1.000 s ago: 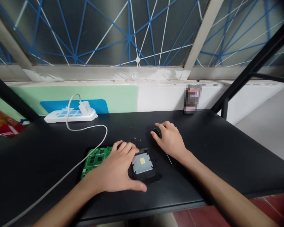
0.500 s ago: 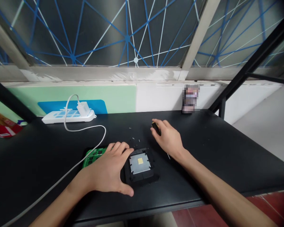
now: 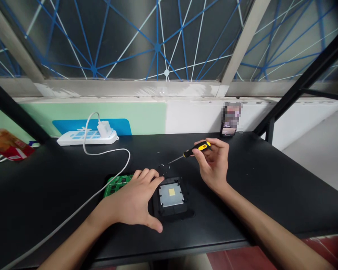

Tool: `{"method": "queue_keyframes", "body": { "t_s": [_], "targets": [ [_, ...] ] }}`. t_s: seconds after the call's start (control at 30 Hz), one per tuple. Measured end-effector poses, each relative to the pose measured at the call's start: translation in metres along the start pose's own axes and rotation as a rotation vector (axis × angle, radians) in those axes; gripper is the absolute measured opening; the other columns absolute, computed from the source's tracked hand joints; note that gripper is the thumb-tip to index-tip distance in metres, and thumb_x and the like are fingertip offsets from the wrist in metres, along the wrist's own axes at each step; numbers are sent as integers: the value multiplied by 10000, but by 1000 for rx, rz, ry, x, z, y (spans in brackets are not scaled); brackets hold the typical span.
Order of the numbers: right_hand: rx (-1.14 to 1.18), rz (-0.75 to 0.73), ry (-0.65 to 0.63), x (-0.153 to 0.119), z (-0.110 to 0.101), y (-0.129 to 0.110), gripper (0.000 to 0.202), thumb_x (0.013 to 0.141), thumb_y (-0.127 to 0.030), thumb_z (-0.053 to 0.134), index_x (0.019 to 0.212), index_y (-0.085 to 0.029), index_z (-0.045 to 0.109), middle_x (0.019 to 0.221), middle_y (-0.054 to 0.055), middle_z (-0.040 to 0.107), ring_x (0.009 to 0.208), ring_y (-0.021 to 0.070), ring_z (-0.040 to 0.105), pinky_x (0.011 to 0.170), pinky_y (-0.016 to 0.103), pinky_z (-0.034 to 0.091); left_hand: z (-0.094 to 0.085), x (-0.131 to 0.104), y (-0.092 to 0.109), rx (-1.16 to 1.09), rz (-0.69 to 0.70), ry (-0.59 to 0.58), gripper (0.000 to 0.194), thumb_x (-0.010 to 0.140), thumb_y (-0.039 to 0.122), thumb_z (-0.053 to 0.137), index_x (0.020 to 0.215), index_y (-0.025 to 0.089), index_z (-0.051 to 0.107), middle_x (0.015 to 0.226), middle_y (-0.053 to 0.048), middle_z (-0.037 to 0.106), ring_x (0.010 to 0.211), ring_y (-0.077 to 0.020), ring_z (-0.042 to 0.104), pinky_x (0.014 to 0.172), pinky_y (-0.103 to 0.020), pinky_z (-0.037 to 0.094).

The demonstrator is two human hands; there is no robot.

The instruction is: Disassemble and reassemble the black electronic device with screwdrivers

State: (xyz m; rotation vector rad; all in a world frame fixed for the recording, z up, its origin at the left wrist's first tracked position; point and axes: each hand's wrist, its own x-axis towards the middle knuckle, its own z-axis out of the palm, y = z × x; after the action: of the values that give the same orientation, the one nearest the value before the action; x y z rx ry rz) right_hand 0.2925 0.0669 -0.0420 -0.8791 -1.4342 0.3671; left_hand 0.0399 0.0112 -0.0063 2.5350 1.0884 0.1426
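My right hand (image 3: pixel 214 165) holds a screwdriver (image 3: pixel 198 148) with a black and yellow handle; its thin shaft points left and down toward several small screws (image 3: pixel 162 165) scattered on the table. My left hand (image 3: pixel 138 197) is spread, thumb and fingers apart, over the left edge of a black plastic housing (image 3: pixel 173 215). In the housing lies a silver metal plate (image 3: pixel 165 200) with a small pale-yellow square pad (image 3: pixel 171 192) on it. A green circuit board (image 3: pixel 116 184) is partly hidden behind the left hand.
A white power strip (image 3: pixel 73 138) with a plugged-in charger (image 3: pixel 104 128) stands at the back. Its white cable (image 3: pixel 81 204) crosses the table on the left. A red snack packet (image 3: pixel 12 144) lies far left. A phone-like device (image 3: pixel 229 129), its screen blurred, leans against the wall.
The screwdriver has swung round in my right hand, so its shaft now points left toward the screws rather than back toward me. My left hand stays over the housing. The view shifted slightly.
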Motion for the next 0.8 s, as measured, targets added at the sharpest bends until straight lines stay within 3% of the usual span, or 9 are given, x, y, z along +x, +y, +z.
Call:
{"method": "queue_keyframes", "body": {
  "t_s": [0.3,0.43,0.8],
  "targets": [
    [-11,47,-84,-7,3,1,405,887,-314,676,1222,-292,448,1059,52,663,835,204,733,766,424,636,2,-1,-1,-20,5,19,982,627,728,776,1428,245,480,1269,-99,513,1136,-353,479,1021,-499,371],
    [-12,43,-99,-8,3,1,406,884,-305,681,1225,-286,462,1057,54,669,852,204,728,778,420,628,1,0,0,-13,3,4,1013,622,714,793,1439,212,467,1278,-109,503,1152,-356,472,1024,-492,379],
    [60,157,0,12,-1,2,293,931,-381,592,1175,-295,454,958,27,611,787,173,665,604,330,594,-4,-4,-8,-73,-8,-30,1012,603,621,843,1464,275,439,1323,-91,496,1218,-358,465,1067,-516,366]
  ]
}}
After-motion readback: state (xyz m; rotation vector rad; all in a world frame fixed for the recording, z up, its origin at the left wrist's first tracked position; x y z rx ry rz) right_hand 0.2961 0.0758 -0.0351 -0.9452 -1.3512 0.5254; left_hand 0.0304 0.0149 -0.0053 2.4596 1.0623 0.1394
